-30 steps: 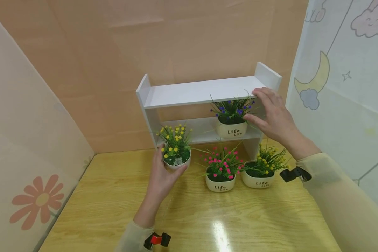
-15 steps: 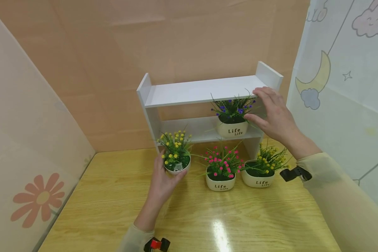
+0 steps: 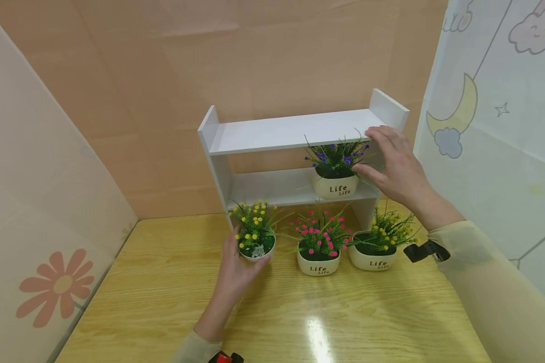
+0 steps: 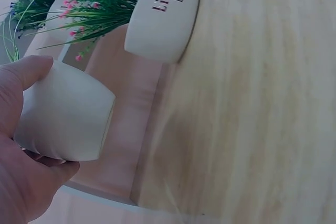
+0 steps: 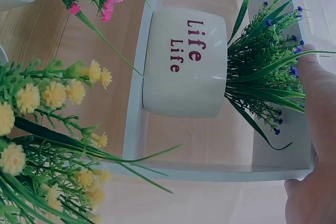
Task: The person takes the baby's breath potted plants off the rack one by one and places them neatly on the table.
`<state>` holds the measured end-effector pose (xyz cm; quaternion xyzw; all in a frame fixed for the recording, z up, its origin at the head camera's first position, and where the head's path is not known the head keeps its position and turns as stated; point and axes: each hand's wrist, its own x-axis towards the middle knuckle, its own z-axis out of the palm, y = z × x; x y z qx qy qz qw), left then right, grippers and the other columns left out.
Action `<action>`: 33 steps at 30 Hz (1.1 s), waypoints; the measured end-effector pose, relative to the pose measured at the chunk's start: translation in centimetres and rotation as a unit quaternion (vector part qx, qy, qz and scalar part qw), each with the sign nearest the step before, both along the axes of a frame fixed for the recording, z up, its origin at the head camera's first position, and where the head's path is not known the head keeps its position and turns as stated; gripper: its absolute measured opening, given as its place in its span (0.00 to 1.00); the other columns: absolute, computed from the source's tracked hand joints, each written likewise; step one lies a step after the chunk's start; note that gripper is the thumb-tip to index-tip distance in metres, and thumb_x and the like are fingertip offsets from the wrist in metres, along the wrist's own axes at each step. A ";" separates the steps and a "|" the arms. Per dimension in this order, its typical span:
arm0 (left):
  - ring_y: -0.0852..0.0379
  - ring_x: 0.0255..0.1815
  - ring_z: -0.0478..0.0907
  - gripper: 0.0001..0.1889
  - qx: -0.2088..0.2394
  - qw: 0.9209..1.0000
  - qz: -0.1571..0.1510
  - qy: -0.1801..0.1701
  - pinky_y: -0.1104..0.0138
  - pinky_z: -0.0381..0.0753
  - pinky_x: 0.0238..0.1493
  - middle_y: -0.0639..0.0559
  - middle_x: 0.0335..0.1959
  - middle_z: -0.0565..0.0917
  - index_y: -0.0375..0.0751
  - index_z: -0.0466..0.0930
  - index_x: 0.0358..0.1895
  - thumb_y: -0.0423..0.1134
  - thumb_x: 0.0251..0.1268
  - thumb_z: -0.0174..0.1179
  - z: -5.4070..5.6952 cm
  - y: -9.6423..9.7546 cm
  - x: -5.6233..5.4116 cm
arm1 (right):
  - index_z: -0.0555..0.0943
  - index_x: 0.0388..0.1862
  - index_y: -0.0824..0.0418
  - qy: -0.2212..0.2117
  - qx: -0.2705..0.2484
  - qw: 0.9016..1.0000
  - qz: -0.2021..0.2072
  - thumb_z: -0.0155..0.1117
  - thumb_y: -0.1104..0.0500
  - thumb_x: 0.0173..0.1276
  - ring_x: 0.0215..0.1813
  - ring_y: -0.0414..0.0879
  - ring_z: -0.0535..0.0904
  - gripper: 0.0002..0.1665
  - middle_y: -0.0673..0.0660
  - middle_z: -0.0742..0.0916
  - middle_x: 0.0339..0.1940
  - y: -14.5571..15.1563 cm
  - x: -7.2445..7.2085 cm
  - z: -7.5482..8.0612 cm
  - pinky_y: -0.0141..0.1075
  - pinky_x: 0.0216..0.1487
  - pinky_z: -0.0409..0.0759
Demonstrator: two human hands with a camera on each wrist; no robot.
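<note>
1. White shelf [image 3: 295, 130]: fingers of the left hand [image 3: 234, 269] curl round a yellow-flowered pot [image 4: 65, 114] before the shelf's left end.
2. Right hand [image 3: 397, 164]: thumb and fingers spread wide at the shelf's right end.
3. "Life Life" marks the blue-flowered pot [image 5: 184, 64] inside the shelf, the pink-flowered pot [image 3: 318, 267] and second yellow pot [image 3: 373, 261] before it.

From where I stand, the same two words, a larger "Life" with a smaller "Life" below it and shifted to the right, show in dark letters on three pots: the purple-flowered pot [image 3: 335, 184] on the white shelf [image 3: 268, 188], the pink-flowered pot [image 3: 319, 256] and the right-hand yellow-flowered pot [image 3: 373, 247]. Some outlined lettering [image 3: 457, 20] high on the right wall [image 3: 495, 171] I can't make out.
</note>
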<state>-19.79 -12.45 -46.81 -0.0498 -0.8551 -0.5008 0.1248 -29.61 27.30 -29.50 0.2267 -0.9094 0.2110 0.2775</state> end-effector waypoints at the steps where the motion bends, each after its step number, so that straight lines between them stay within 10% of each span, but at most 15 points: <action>1: 0.27 0.83 0.63 0.60 -0.002 1.000 0.001 -0.005 0.32 0.67 0.77 0.32 0.84 0.60 0.37 0.52 0.89 0.45 0.61 0.85 -0.2 0.0 0.1 | 0.64 0.87 0.60 0.000 0.000 1.000 0.000 0.77 0.48 0.76 0.88 0.65 0.53 0.49 0.66 0.65 0.87 0.0 0.0 0.0 0.65 0.85 0.56; 33: 0.29 0.79 0.66 0.58 -0.016 0.999 -0.029 0.000 0.34 0.69 0.77 0.31 0.78 0.63 0.32 0.56 0.86 0.45 0.59 0.86 -4.2 -0.5 0.4 | 0.64 0.87 0.59 0.006 -0.004 1.000 0.002 0.76 0.46 0.77 0.89 0.64 0.53 0.49 0.64 0.64 0.88 0.1 -0.3 -0.3 0.65 0.85 0.57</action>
